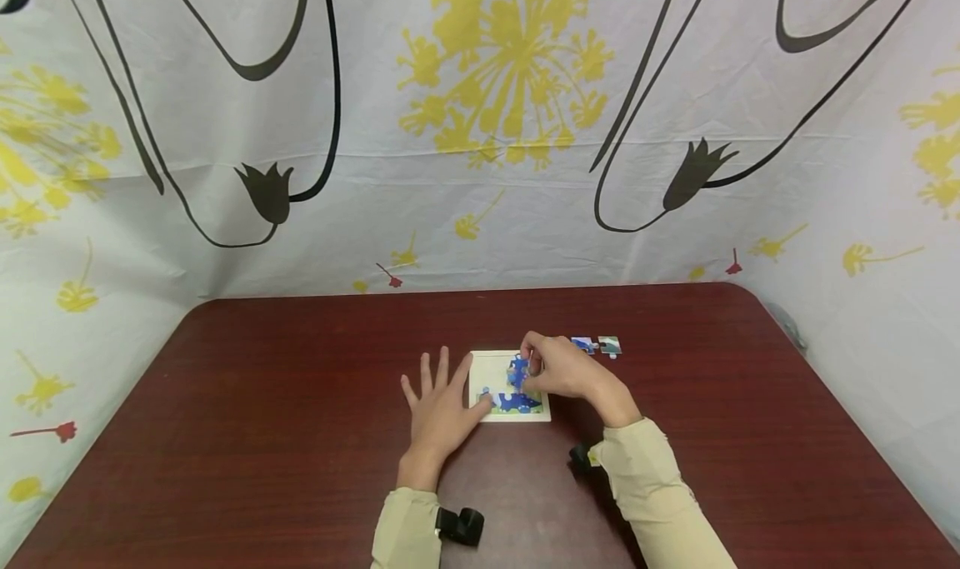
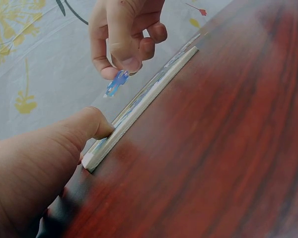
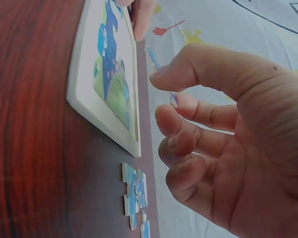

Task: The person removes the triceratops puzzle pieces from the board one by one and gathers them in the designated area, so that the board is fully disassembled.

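A pale puzzle tray (image 1: 491,367) lies on the table, with joined blue and green pieces (image 1: 517,403) along its near side. My left hand (image 1: 441,415) rests at the tray's left edge, fingers spread and straight, the thumb (image 2: 97,121) pressing on its near-left corner. Over the tray's right part, my right hand (image 1: 567,371) pinches a blue jigsaw piece (image 2: 117,83) between thumb and forefinger. In the left wrist view that piece hangs tilted above the tray surface. The right wrist view shows it almost edge-on, with the other fingers curled below.
Several loose jigsaw pieces (image 3: 131,192) lie on the table just beyond and right of the tray, partly behind the right hand in the head view. The dark red wooden table (image 1: 300,402) meets a patterned white cloth (image 1: 360,219) at its back and sides.
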A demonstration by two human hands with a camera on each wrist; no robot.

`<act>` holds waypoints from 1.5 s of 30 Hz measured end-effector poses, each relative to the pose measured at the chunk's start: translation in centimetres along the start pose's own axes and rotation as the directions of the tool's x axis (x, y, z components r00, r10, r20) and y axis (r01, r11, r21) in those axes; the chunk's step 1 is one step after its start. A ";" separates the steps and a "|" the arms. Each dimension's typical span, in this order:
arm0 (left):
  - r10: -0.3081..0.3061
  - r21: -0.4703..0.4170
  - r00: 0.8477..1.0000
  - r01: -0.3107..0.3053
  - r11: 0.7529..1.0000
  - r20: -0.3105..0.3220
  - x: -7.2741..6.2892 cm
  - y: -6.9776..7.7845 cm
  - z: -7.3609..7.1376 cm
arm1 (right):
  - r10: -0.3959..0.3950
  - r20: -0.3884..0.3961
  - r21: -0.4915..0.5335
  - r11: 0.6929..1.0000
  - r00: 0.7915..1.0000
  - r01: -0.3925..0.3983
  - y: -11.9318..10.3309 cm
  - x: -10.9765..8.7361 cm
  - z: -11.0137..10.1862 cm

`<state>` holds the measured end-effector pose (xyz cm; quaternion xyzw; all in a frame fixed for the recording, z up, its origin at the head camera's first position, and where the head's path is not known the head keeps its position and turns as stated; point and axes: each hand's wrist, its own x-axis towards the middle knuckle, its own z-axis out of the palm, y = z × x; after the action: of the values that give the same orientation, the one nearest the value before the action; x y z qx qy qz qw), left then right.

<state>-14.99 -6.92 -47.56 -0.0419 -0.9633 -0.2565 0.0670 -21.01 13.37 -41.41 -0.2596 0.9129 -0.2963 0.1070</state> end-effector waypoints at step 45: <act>0.019 -0.021 1.000 -0.019 1.000 -0.014 -0.2 0.0 0.0 | 0.158 -0.021 0.091 0.984 0.987 -0.156 7.0 -4.9 -4.6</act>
<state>-14.84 -6.88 -47.60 -0.0500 -0.9597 -0.2662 0.0755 -21.37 23.01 -41.72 -0.1775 0.9178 -0.3310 0.1284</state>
